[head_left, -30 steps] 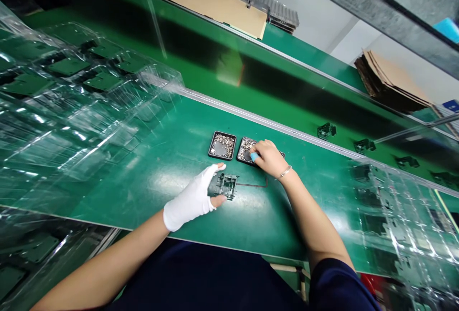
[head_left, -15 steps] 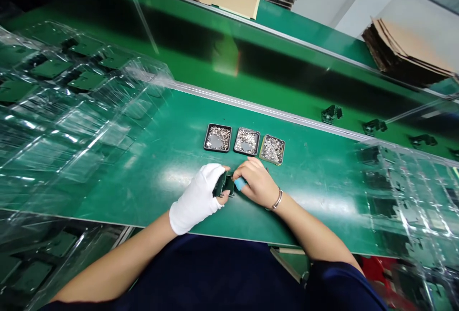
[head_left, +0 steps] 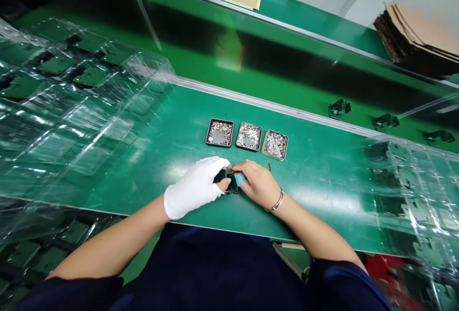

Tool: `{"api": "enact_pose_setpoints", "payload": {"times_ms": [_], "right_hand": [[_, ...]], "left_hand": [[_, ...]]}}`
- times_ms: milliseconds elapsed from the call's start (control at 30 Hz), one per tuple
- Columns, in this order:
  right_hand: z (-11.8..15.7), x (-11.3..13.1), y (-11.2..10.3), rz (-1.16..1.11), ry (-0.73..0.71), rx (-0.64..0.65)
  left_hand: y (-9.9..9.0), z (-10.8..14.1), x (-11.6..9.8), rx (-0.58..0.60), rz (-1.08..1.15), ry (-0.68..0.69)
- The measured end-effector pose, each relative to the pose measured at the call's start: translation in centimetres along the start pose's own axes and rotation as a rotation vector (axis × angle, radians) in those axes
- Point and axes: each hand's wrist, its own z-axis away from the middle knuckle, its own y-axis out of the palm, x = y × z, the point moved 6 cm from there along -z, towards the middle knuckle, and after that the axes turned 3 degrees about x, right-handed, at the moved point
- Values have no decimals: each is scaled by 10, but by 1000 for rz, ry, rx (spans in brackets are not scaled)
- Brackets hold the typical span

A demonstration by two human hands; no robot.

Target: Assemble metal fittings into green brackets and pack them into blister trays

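A small dark green part (head_left: 232, 187), perhaps a plastic housing, is between my two hands just above the green bench. My left hand (head_left: 196, 187), in a white glove with bare fingertips, is closed around its left side. Bent fingers of my right hand (head_left: 258, 183) press at its right upper edge; a blue wrap covers one finger. Whether a tiny piece sits in the right fingertips is hidden. Beyond the hands stand three shallow trays of small metal pieces: a left tray (head_left: 207, 140), a middle tray (head_left: 238, 143) and a right tray (head_left: 264, 151).
Clear plastic trays (head_left: 118, 105) with dark parts are stacked at left, and more clear trays (head_left: 423, 191) at right. Several dark parts (head_left: 339, 109) stand behind the metal rail (head_left: 251, 103). Cardboard sheets (head_left: 419, 34) lie on the upper shelf. A small dark stick (head_left: 270, 166) lies near my right hand.
The view has shifted slightly. My left hand has turned flatter over the dark green part, and the part has tilted with it. My right fingers have stretched along its upper edge.
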Motion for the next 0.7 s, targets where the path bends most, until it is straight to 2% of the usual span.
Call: {"api": "enact_pose_setpoints", "payload": {"times_ms": [100, 233, 433, 567, 700], "right_hand": [[0, 5, 1, 34, -35, -31], [-1, 11, 2, 33, -67, -44], [-4, 18, 6, 57, -76, 4], [-5, 19, 8, 61, -73, 23], [-8, 21, 10, 72, -62, 41]], "left_hand": [[-9, -5, -8, 28, -230, -46], [-10, -5, -15, 12, -376, -34], [-8, -2, -13, -19, -463, 25], [-9, -1, -11, -30, -439, 101], [-7, 0, -13, -53, -466, 107]]}}
